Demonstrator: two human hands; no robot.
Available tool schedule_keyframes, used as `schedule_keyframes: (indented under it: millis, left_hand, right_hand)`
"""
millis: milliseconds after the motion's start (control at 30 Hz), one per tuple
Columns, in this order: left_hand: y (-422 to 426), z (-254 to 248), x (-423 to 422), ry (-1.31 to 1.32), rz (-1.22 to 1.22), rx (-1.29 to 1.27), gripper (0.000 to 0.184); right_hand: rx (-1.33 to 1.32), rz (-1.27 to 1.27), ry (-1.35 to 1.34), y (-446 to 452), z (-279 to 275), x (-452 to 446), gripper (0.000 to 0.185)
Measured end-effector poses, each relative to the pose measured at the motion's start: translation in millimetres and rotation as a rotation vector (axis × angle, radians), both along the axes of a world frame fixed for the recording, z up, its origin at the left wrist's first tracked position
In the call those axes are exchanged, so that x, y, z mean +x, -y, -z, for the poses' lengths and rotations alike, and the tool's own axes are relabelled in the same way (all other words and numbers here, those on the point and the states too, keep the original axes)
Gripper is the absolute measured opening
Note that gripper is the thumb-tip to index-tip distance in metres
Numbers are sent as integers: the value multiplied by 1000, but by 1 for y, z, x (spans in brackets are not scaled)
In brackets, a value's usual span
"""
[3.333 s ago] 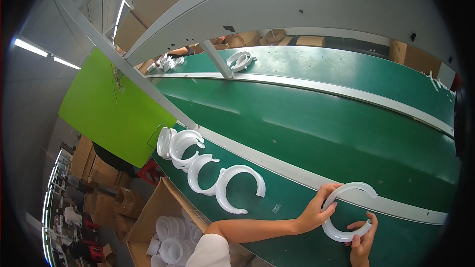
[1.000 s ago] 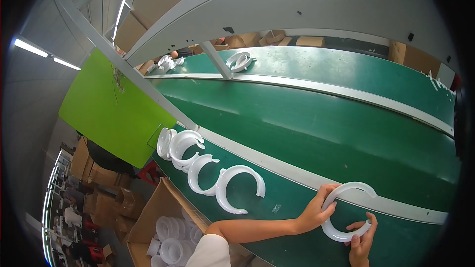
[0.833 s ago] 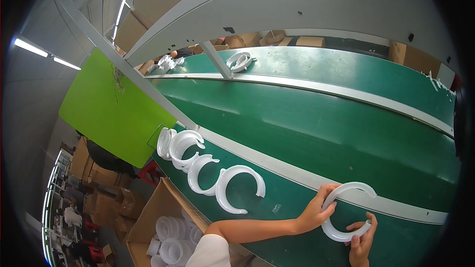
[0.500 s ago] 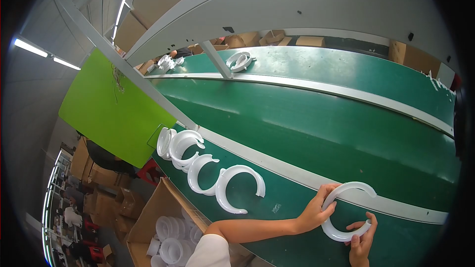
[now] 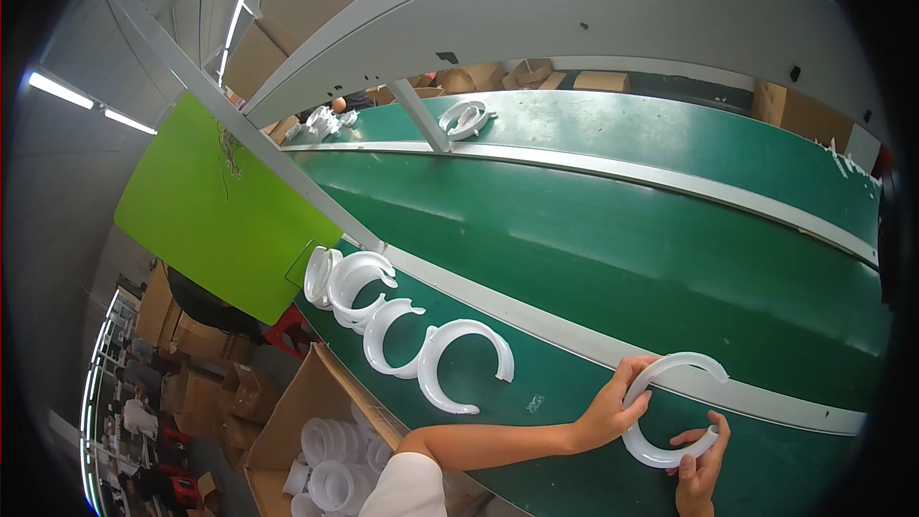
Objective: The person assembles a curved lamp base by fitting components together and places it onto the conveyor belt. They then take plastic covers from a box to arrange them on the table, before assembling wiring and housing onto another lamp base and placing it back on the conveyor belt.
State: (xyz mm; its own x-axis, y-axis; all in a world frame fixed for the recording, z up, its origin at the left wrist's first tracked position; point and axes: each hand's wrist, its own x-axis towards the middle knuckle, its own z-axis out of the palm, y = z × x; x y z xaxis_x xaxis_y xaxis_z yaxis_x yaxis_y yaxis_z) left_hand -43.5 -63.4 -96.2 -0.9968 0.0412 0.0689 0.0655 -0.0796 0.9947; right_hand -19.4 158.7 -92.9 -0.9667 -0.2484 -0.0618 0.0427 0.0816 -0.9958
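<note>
A glossy white C-shaped ring point(image 5: 653, 449) is held above the near green work surface, its gap facing right. My left hand point(image 5: 616, 405) grips its upper left side, fingers behind and thumb in front. Around the lower right end of the ring, my right hand point(image 5: 702, 467) has its fingers and thumb closed. To the left, a similar white open ring point(image 5: 437, 393) lies on the green surface, touching another white ring point(image 5: 377, 349). More white rings point(image 5: 343, 280) are bunched farther left.
A cardboard box point(image 5: 287, 407) at the lower left holds several white rings. The green conveyor belt point(image 5: 574, 249) runs behind a metal rail point(image 5: 536, 326). On the far ledge sits a white ring piece point(image 5: 466, 121). A bright green panel point(image 5: 220, 201) stands left; a grey shelf point(image 5: 593, 10) hangs overhead.
Both my hands and the held ring stay practically still. Small specks on the green belt shift, and dark shapes by the far-left parts have changed a little.
</note>
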Motion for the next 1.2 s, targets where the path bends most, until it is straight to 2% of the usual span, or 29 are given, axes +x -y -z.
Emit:
schedule_keyframes:
  millis: [400,500,600,700,800,900,1100,1200]
  left_hand:
    - [0,-3,0,15,2,-9,34]
    - [0,-3,0,-1,-3,-24,35]
    - [0,-2,0,8,2,-11,34]
    - [0,-3,0,-9,1,-19,33]
    - [0,-2,0,-12,0,-6,32]
    - [0,-2,0,-6,0,-11,32]
    - [0,-1,0,1,0,-10,33]
    - [0,-1,0,1,-4,-22,35]
  right_hand:
    - [-5,3,2,2,-2,0,85]
    - [-62,-93,-50,-3,-10,-2,70]
    - [-73,-93,-70,-3,-8,-3,70]
    - [11,1,6,1,-2,0,84]
    - [9,-1,2,1,-1,0,84]
    - [-69,-95,-65,-3,-9,-2,70]
    - [-67,-92,-60,-3,-11,-2,70]
    - [26,-5,-7,0,-1,-1,84]
